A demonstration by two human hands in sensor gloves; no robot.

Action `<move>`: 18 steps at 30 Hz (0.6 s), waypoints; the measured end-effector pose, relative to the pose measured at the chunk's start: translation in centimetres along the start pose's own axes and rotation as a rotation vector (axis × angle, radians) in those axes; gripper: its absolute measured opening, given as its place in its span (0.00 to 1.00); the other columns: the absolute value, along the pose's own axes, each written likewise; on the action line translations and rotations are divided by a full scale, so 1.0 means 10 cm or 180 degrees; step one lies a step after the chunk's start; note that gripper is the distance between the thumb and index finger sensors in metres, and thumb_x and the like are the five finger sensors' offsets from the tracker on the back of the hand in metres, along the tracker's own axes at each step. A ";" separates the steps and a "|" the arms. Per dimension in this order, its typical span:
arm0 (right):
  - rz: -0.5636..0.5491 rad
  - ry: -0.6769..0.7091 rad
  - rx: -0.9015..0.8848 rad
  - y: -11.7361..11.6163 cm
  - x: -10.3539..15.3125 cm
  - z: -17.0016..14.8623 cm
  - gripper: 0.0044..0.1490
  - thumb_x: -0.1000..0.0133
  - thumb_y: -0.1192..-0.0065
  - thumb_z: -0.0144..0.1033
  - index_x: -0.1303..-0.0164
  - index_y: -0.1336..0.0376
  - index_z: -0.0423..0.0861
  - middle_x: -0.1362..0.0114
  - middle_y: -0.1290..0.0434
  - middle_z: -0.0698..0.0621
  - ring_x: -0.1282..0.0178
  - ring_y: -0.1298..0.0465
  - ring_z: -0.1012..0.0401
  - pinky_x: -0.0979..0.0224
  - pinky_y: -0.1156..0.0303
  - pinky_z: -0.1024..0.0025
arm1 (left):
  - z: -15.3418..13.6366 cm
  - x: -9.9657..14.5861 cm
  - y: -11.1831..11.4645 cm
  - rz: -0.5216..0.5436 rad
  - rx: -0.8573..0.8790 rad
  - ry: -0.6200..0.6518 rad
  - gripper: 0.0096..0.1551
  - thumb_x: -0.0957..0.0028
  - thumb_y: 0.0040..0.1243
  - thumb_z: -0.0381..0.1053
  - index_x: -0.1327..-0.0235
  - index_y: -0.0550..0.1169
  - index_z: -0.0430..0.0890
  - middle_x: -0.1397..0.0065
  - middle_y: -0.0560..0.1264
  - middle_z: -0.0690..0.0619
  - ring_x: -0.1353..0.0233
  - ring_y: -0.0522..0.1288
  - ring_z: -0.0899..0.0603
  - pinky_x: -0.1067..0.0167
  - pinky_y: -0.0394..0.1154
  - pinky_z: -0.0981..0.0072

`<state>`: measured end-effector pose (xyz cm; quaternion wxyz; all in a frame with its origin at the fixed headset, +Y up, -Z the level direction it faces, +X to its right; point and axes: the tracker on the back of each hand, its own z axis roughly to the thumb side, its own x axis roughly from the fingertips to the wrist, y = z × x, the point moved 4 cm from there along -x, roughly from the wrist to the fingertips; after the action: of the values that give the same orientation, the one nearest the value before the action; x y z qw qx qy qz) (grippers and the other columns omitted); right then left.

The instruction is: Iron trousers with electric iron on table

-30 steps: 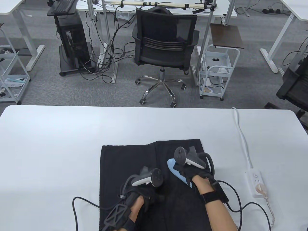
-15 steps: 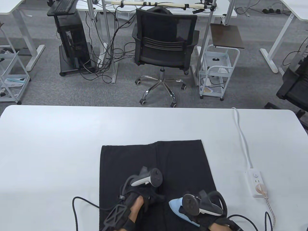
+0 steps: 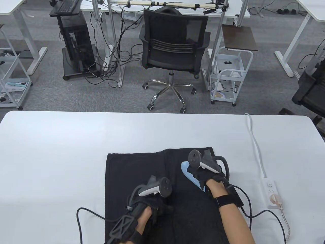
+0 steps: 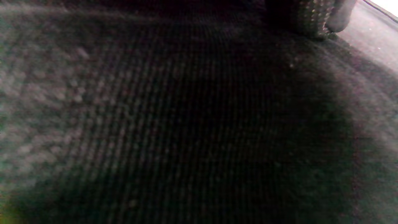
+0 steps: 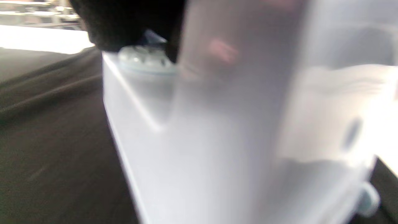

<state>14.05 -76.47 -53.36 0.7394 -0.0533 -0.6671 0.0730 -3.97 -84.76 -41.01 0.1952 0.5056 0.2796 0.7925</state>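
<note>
Black trousers lie flat on the white table, legs pointing away from me. My right hand grips the handle of a light blue electric iron, which sits on the far end of the right trouser leg. The iron fills the right wrist view, blurred. My left hand rests on the trousers near the middle seam, pressing the cloth down. The left wrist view shows only dark fabric close up.
A white power strip with a plug in it lies right of the trousers; its white cable runs to the table's far edge. The iron's braided cord trails near the front right. A black office chair stands beyond the table.
My right hand pulled the iron back toward me along the right leg, then pushed it forward again to the far end. My left hand stayed in place.
</note>
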 end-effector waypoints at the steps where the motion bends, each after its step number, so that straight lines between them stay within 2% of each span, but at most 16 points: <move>1: 0.0005 -0.0086 -0.0020 0.01 -0.07 -0.02 0.35 0.45 0.39 0.54 0.41 0.38 0.39 0.61 0.23 0.59 0.68 0.19 0.65 0.58 0.18 0.60 | 0.00 0.00 0.00 -0.0005 0.0000 -0.0001 0.64 0.47 0.56 0.69 0.18 0.31 0.52 0.19 0.21 0.37 0.25 0.21 0.21 0.37 0.32 0.16; 5: 0.0096 -0.0372 -0.0081 0.05 -0.28 -0.07 0.35 0.45 0.39 0.54 0.41 0.39 0.39 0.60 0.23 0.59 0.67 0.19 0.64 0.57 0.18 0.59 | 0.00 0.00 0.00 -0.0011 -0.0003 -0.0005 0.64 0.47 0.56 0.69 0.18 0.31 0.52 0.19 0.21 0.37 0.25 0.21 0.21 0.37 0.32 0.16; 9: 0.0106 -0.0422 -0.0072 0.05 -0.23 -0.06 0.35 0.44 0.40 0.54 0.40 0.39 0.39 0.60 0.24 0.60 0.67 0.20 0.66 0.57 0.18 0.61 | 0.01 0.00 0.00 -0.0033 -0.0010 -0.0011 0.64 0.47 0.55 0.70 0.19 0.31 0.52 0.19 0.21 0.37 0.25 0.21 0.21 0.37 0.32 0.16; 13: 0.0166 -0.0334 -0.0120 0.01 -0.08 -0.03 0.35 0.44 0.40 0.54 0.40 0.40 0.39 0.60 0.24 0.59 0.68 0.20 0.66 0.57 0.18 0.62 | 0.00 0.00 0.00 -0.0043 -0.0009 -0.0012 0.64 0.47 0.55 0.70 0.19 0.30 0.53 0.20 0.20 0.38 0.25 0.21 0.21 0.37 0.31 0.16; 18: 0.0165 0.0052 -0.0070 -0.09 0.39 0.11 0.34 0.43 0.40 0.54 0.40 0.39 0.39 0.61 0.24 0.60 0.68 0.20 0.67 0.57 0.18 0.63 | 0.00 0.01 0.00 -0.0037 -0.0007 -0.0010 0.64 0.47 0.54 0.70 0.19 0.30 0.53 0.20 0.20 0.38 0.25 0.20 0.22 0.37 0.31 0.17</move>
<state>13.42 -76.66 -49.26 0.7421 -0.0792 -0.6602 0.0844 -3.97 -84.76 -40.94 0.2009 0.5050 0.2814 0.7909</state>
